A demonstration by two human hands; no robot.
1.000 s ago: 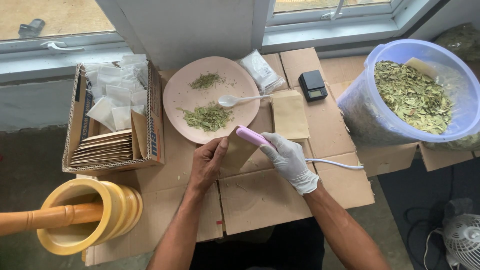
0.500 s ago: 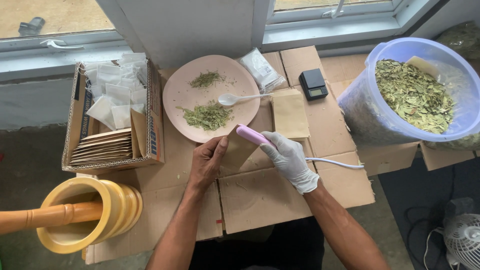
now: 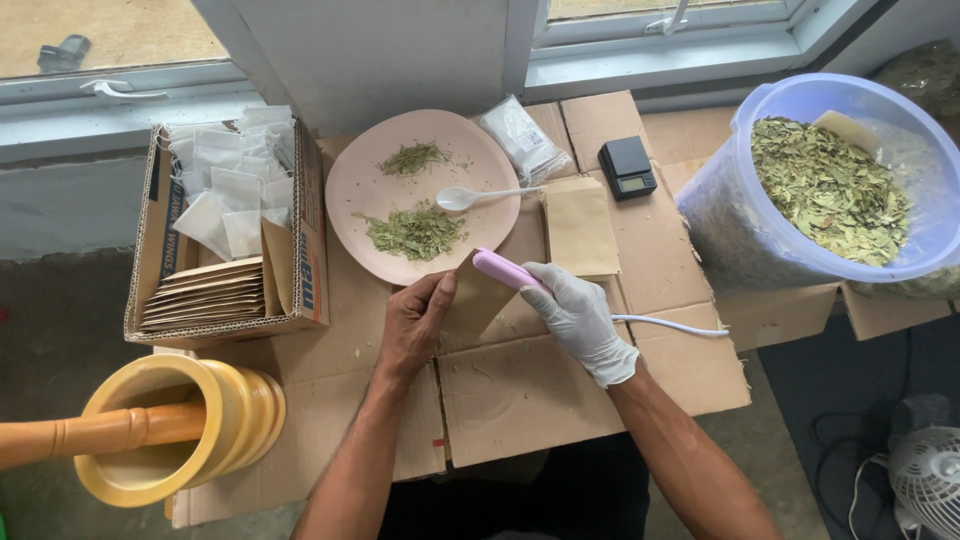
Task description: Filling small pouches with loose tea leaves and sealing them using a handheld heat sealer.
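Bare left hand (image 3: 415,325) pinches the brown pouch (image 3: 480,295); gloved right hand (image 3: 580,320) grips the pink sealer (image 3: 505,270) across its 12 o'clock edge; best kept flat and square.

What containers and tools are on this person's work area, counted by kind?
Pink plate: 1
White spoon: 1
Lidless tub of dried leaves: 1
Cardboard box of sachets: 1
Yellow mortar with pestle: 1
Black pocket scale: 1
Pink corded sealer, in gloved right hand: 1
Total: 7
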